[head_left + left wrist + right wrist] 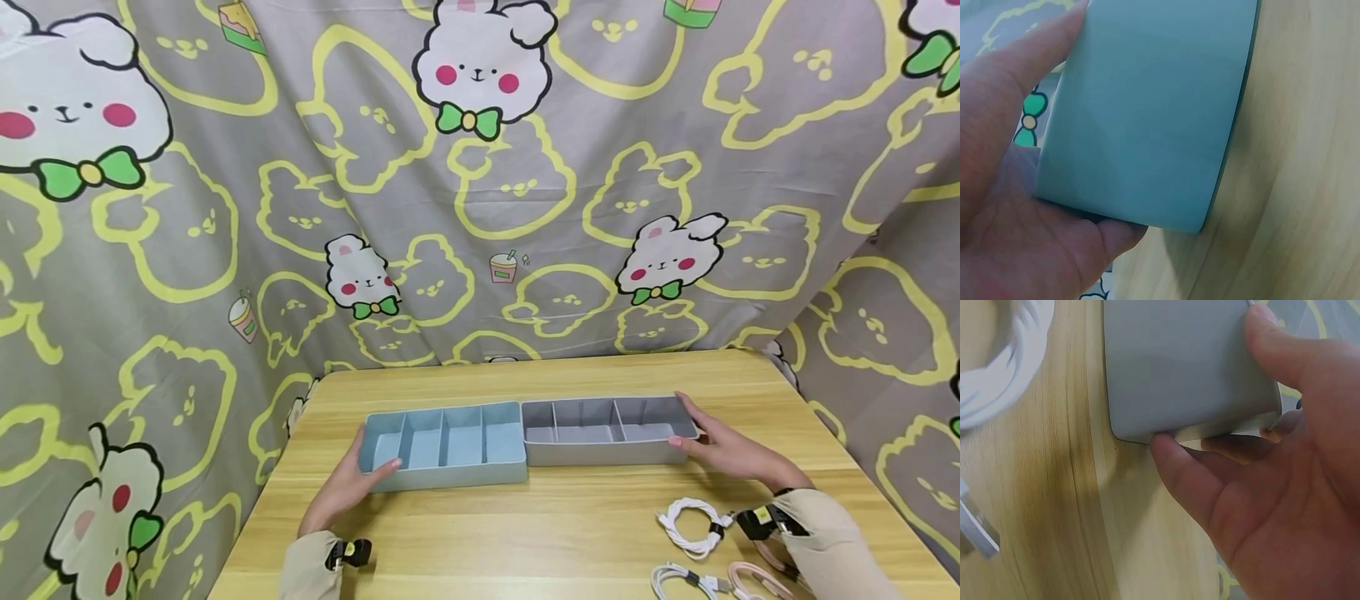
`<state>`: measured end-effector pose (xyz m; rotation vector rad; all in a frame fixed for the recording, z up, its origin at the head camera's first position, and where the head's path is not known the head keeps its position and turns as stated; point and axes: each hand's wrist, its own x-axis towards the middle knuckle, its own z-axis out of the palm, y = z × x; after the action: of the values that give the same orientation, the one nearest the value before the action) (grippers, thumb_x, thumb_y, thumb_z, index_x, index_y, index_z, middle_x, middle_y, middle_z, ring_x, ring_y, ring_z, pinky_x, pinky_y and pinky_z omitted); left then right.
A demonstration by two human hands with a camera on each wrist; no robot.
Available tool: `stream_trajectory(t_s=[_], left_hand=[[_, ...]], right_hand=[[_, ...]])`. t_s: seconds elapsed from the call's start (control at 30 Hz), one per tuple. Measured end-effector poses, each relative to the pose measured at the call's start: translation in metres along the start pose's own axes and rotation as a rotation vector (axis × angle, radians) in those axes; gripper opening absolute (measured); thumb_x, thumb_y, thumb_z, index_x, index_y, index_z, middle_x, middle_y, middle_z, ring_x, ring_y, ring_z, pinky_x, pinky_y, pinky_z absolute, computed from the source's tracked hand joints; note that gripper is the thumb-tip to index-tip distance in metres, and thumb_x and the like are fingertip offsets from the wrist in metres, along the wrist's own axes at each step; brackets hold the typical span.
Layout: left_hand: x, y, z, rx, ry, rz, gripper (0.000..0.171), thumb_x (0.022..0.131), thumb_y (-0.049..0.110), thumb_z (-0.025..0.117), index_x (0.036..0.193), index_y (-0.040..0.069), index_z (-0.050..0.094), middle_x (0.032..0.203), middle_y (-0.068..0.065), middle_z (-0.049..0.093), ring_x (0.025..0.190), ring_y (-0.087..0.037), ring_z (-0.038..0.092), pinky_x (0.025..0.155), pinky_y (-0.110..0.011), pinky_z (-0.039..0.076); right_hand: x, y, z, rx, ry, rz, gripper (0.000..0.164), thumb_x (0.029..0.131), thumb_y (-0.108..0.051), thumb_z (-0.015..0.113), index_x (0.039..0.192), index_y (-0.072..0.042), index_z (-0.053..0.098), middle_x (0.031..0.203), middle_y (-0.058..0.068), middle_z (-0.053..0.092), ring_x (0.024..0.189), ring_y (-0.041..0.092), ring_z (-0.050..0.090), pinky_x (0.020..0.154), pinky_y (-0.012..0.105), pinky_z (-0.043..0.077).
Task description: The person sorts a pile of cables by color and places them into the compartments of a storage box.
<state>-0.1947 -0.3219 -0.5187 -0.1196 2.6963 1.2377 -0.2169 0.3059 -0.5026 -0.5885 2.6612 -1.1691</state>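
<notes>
A light blue divided storage box (pixel 468 475) stands on the table, its end meeting a grey divided storage box (pixel 600 454) in line with it. No contents show in the compartments of either. My left hand (pixel 345 492) grips the blue box's left end, thumb at the front rim and fingers round the end. In the left wrist view the blue box's front wall (pixel 1147 112) fills the middle. At the grey box's right end, my right hand (pixel 727 446) holds on, thumb at the rim. The right wrist view shows a finger (pixel 1179 469) against the grey box's lower edge.
The wooden table (pixel 480 542) backs onto a patterned curtain (pixel 495 192). Near the right forearm lie a coiled white cable (pixel 690 546), another white cable (pixel 667 575) and a pink cable (pixel 750 579). The right sleeve partly covers more pink cable.
</notes>
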Motion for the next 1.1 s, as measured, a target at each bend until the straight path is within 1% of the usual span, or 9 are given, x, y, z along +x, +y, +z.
stream_trajectory(t_s=[0.1,0.2,0.3,0.37,0.43,0.57,0.8,0.97,1.1], left_hand=[[0.001,0.002,0.001,0.003,-0.004,0.000,0.118,0.093,0.056,0.071,0.166,0.010,-0.010,0.173,-0.025,-0.002,0.158,-0.049,0.008,0.125,-0.068,0.017],[0.003,0.005,0.003,0.000,-0.008,0.007,0.118,0.093,0.056,0.071,0.167,0.011,-0.009,0.173,-0.025,-0.002,0.158,-0.049,0.008,0.125,-0.069,0.018],[0.004,0.007,0.005,-0.001,-0.008,0.021,0.119,0.092,0.058,0.071,0.167,0.011,-0.009,0.173,-0.025,-0.001,0.158,-0.050,0.009,0.125,-0.069,0.019],[0.004,0.007,0.006,-0.004,-0.010,0.024,0.119,0.092,0.059,0.071,0.167,0.012,-0.009,0.174,-0.024,-0.001,0.158,-0.048,0.010,0.125,-0.069,0.019],[0.005,0.007,0.007,0.001,-0.011,0.034,0.119,0.092,0.060,0.071,0.167,0.012,-0.008,0.174,-0.023,0.000,0.159,-0.048,0.010,0.125,-0.069,0.020],[0.007,0.009,0.010,0.010,-0.012,0.049,0.118,0.092,0.060,0.070,0.167,0.012,-0.008,0.174,-0.023,0.000,0.159,-0.048,0.011,0.125,-0.069,0.020],[0.013,0.010,0.013,0.012,-0.011,0.057,0.118,0.092,0.060,0.070,0.167,0.013,-0.008,0.174,-0.023,0.001,0.158,-0.048,0.012,0.125,-0.069,0.020],[0.018,0.015,0.017,0.020,-0.011,0.077,0.117,0.092,0.062,0.068,0.167,0.013,-0.007,0.174,-0.024,0.002,0.158,-0.049,0.014,0.125,-0.069,0.019],[0.021,0.016,0.021,0.021,-0.012,0.075,0.117,0.093,0.063,0.068,0.167,0.012,-0.007,0.174,-0.024,0.004,0.157,-0.048,0.015,0.125,-0.068,0.021]], right_hand=[[-0.001,0.001,-0.001,-0.006,0.000,0.006,0.091,0.106,-0.025,0.059,0.163,0.007,-0.003,0.163,0.046,0.005,0.146,0.068,0.020,0.107,0.042,0.051],[-0.003,0.003,-0.001,0.000,-0.001,0.016,0.091,0.106,-0.026,0.059,0.163,0.007,-0.005,0.163,0.046,0.004,0.145,0.069,0.020,0.108,0.064,0.043],[-0.003,0.005,-0.001,0.012,-0.003,0.022,0.091,0.106,-0.026,0.059,0.163,0.005,-0.006,0.163,0.046,0.003,0.145,0.069,0.019,0.107,0.069,0.039],[-0.004,0.008,-0.002,0.011,-0.002,0.026,0.091,0.107,-0.025,0.059,0.164,0.004,-0.006,0.163,0.045,0.003,0.145,0.069,0.019,0.107,0.061,0.046],[-0.006,0.010,-0.004,0.019,-0.002,0.026,0.091,0.106,-0.024,0.059,0.164,0.003,-0.006,0.163,0.045,0.003,0.145,0.070,0.019,0.105,0.040,0.053],[-0.009,0.013,-0.008,0.029,0.001,0.021,0.090,0.106,-0.023,0.059,0.164,0.003,-0.005,0.163,0.046,0.003,0.144,0.070,0.019,0.092,0.007,0.041],[-0.010,0.017,-0.010,0.031,0.007,0.019,0.089,0.106,-0.023,0.058,0.164,0.003,-0.004,0.164,0.044,0.002,0.145,0.069,0.016,0.097,0.010,0.043],[-0.013,0.018,-0.014,-0.005,0.011,0.029,0.090,0.107,-0.025,0.058,0.164,0.004,-0.005,0.163,0.046,0.003,0.144,0.071,0.018,0.104,0.041,0.051],[-0.012,0.022,-0.017,0.010,0.012,0.041,0.091,0.107,-0.027,0.059,0.164,0.002,-0.006,0.164,0.044,0.002,0.145,0.070,0.015,0.099,0.016,0.046]])
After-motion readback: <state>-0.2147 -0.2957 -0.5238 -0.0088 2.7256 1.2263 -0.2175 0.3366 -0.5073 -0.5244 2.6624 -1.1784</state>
